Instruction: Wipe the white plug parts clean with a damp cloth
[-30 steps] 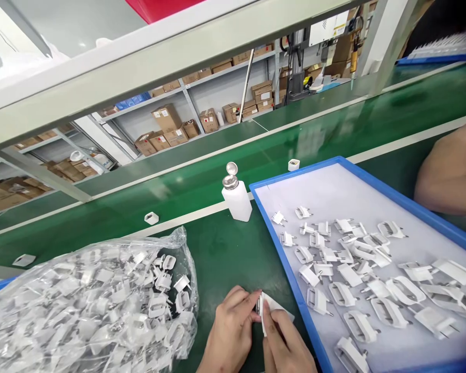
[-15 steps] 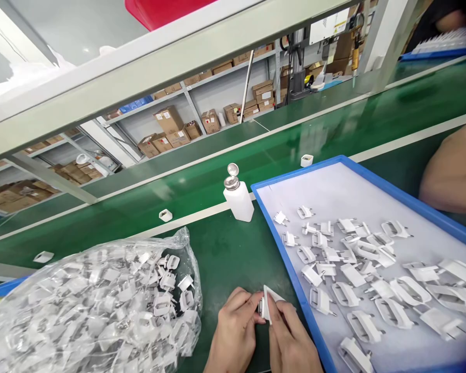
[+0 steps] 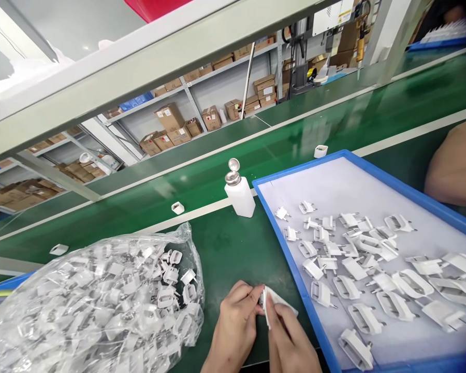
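Low in the middle of the view, my left hand [image 3: 235,324] pinches a small white plug part [image 3: 261,299], mostly hidden by the fingers. My right hand [image 3: 291,336] is closed on a folded white cloth [image 3: 281,302], pressed against the part's side. Left of my hands lies a clear plastic bag [image 3: 101,295] full of white plug parts. To the right, a blue-rimmed tray [image 3: 291,264] holds many loose white plug parts with metal pins. A white pump bottle [image 3: 241,198], its metal lid flipped up, stands beyond my hands.
Across the front runs a green conveyor belt [image 3: 209,176] carrying white housings [image 3: 320,151], spaced apart. Another person's arm [image 3: 456,160] rests at the right edge. Overhead crosses a pale metal beam [image 3: 140,72]; shelves with cardboard boxes [image 3: 170,117] stand behind.
The white housings on the belt have shifted to the right. My hands stay together, and more of the cloth shows beyond my right fingers.
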The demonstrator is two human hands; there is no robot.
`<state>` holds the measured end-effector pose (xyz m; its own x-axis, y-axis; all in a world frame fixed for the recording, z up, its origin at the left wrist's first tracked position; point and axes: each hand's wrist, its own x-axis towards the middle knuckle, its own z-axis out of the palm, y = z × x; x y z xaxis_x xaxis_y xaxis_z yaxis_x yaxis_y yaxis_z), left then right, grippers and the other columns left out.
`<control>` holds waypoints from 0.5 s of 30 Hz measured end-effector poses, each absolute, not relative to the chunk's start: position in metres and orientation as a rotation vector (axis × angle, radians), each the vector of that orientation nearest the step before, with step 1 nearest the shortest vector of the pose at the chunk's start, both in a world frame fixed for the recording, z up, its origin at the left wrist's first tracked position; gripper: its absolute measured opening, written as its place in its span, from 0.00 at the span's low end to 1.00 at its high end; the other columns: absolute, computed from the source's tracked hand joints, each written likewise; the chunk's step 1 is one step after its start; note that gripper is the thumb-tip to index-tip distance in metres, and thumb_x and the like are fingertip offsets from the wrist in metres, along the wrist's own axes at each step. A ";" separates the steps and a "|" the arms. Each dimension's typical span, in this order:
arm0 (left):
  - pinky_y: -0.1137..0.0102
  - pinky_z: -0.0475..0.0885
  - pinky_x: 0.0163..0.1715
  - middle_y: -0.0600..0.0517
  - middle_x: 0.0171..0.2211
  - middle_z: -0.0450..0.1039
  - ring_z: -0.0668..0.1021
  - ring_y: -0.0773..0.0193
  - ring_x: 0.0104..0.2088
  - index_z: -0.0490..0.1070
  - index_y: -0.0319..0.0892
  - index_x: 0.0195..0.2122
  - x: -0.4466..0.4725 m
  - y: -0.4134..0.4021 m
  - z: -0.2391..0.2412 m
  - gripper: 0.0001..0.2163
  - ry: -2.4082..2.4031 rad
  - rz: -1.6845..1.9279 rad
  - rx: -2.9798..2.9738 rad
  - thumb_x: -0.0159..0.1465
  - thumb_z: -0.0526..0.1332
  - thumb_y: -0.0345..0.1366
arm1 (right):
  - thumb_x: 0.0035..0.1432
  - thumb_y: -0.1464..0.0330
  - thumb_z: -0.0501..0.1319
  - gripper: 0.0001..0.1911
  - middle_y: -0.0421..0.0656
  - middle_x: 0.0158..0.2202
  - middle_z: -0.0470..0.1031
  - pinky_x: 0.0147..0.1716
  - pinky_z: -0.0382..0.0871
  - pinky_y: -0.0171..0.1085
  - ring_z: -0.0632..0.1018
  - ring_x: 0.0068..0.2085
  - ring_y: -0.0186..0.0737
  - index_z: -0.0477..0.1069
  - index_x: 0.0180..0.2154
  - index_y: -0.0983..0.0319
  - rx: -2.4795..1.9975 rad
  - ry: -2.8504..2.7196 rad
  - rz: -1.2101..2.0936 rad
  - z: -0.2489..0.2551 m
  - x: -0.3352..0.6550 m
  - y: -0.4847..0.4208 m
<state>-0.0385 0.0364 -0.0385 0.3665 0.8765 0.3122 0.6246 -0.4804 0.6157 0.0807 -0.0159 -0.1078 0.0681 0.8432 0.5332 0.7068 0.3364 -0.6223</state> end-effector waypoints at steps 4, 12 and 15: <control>0.76 0.78 0.30 0.49 0.27 0.73 0.77 0.62 0.31 0.81 0.40 0.48 -0.036 0.036 -0.036 0.23 1.336 0.846 2.216 0.63 0.50 0.18 | 0.71 0.75 0.45 0.22 0.49 0.43 0.77 0.37 0.79 0.35 0.83 0.39 0.40 0.69 0.59 0.65 -1.456 -1.718 0.331 -0.095 0.087 0.001; 0.75 0.78 0.31 0.47 0.30 0.78 0.79 0.61 0.33 0.82 0.40 0.48 -0.036 0.033 -0.043 0.20 1.407 0.912 2.109 0.63 0.54 0.22 | 0.69 0.80 0.48 0.40 0.50 0.45 0.80 0.42 0.78 0.37 0.84 0.44 0.45 0.33 0.75 0.57 -1.406 -1.735 0.209 -0.117 0.074 -0.036; 0.75 0.78 0.31 0.49 0.31 0.80 0.80 0.62 0.33 0.82 0.42 0.47 -0.032 0.031 -0.037 0.22 1.496 0.937 2.039 0.59 0.54 0.19 | 0.68 0.81 0.49 0.40 0.46 0.42 0.80 0.39 0.78 0.33 0.84 0.41 0.40 0.40 0.75 0.55 -1.368 -1.708 0.213 -0.112 0.080 -0.041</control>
<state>-0.0319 0.0307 -0.0366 0.1846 0.9474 0.2613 0.6484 -0.3173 0.6921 0.0803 -0.0409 -0.1116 0.0272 0.8457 0.5330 0.6885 0.3707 -0.6233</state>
